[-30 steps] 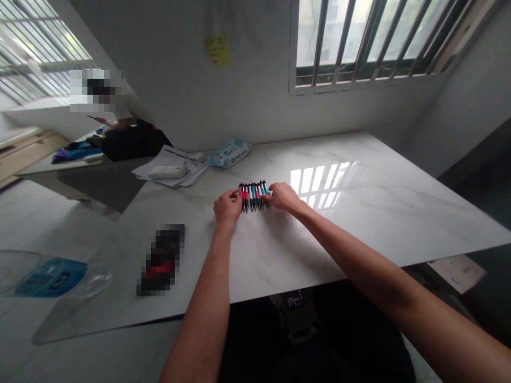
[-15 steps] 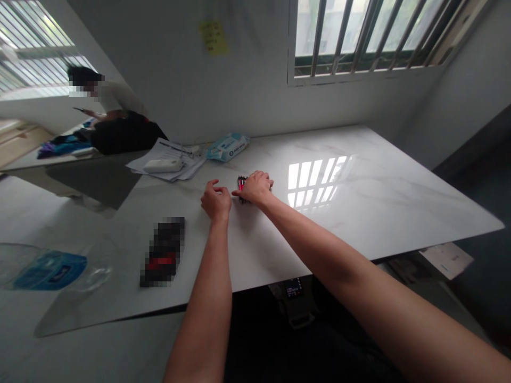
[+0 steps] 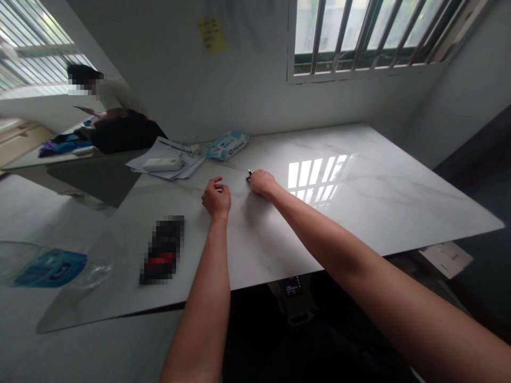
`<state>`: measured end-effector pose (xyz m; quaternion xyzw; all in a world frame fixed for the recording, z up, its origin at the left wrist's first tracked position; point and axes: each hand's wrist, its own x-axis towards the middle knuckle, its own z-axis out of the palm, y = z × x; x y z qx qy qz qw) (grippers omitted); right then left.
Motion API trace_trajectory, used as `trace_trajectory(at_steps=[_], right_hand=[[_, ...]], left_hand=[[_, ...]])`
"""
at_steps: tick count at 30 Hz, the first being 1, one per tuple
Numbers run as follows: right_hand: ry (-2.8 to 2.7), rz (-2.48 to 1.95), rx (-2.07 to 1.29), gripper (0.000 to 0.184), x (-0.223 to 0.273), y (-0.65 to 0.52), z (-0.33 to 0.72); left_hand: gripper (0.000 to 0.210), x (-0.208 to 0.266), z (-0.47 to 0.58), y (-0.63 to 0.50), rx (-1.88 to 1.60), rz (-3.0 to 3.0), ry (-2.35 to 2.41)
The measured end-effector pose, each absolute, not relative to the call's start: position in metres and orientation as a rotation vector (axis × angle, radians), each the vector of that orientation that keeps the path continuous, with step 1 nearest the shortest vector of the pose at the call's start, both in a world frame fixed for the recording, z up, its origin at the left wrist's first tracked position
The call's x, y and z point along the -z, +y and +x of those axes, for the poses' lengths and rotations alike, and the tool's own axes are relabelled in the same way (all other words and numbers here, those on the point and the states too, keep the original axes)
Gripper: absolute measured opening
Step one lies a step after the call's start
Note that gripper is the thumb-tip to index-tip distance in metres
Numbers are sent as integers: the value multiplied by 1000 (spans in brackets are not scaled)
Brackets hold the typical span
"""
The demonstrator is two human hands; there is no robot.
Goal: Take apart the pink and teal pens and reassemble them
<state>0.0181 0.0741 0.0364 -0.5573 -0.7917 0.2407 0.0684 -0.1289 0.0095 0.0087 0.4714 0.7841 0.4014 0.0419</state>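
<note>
My right hand [image 3: 262, 182] is closed above the table, wrapped round a bundle of pens [image 3: 249, 175]. Only their dark and silver ends poke out past the fingers on the left side; how many there are is hidden. To the left, my left hand [image 3: 216, 198] rests near the tabletop [image 3: 247, 250] with its fingers loosely bent and apart, holding nothing. A gap separates the two hands.
Behind my hands lies a blue-and-white wipes pack [image 3: 228, 146], beside papers [image 3: 136, 164] bearing a white device [image 3: 163, 164]. A blurred dark item [image 3: 163, 250] and a clear bottle [image 3: 51, 267] lie left. Another person [image 3: 120, 106] sits far left.
My right hand has gone from lying spread over the pens to closing round them, and the pens are now mostly hidden in it. My left hand has hardly moved.
</note>
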Motion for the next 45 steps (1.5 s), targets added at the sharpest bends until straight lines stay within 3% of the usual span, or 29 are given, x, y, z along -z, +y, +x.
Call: trace_trajectory(at_steps=[8,19,24,30,35,40,45], right_hand=[[-2367,-1782,-542,38,-30,46,68],[-1530,-1148,-682,35,-29,49,182],[-1484,-1116,-739,39,-9,32,201],[-1671,-1334,-667,39,14,35,213],[-1728,-1834,-439,62,0,59,271],[-1676,-2331,-201,53,2,79,352],[-1702,-2388,-155,58,11,88,375]], left_hand=[[37,-3,-129,15,-1220,1570,2300],[32,0,-126,20,-1216,1666,2126],[34,3,-125,22,-1196,1689,2072],[34,7,-126,21,-1172,1708,2033],[36,8,-127,20,-1168,1709,2016],[33,9,-125,21,-1122,1750,2006],[31,13,-125,23,-1081,1799,1997]])
